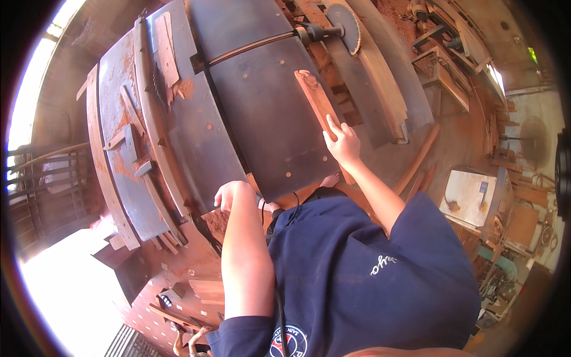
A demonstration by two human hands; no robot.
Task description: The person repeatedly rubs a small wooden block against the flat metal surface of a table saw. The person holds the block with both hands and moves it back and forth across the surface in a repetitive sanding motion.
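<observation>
Dark tabletop (262, 113) | saw blade (350, 27) beyond (toothed) | right hand (345, 145) holding wood strip (316, 96)

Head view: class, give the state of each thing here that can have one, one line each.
Dark tabletop: flat, split by a long gap.
Wooden piece: lying on the tabletop, far end rough.
Right hand: fingers on the wooden piece.
Left hand: curled at the tabletop's edge; grip unclear.
Saw blade: mounted on its shaft; spinning or still, cannot tell.
Wooden offcut: lying flat.
</observation>
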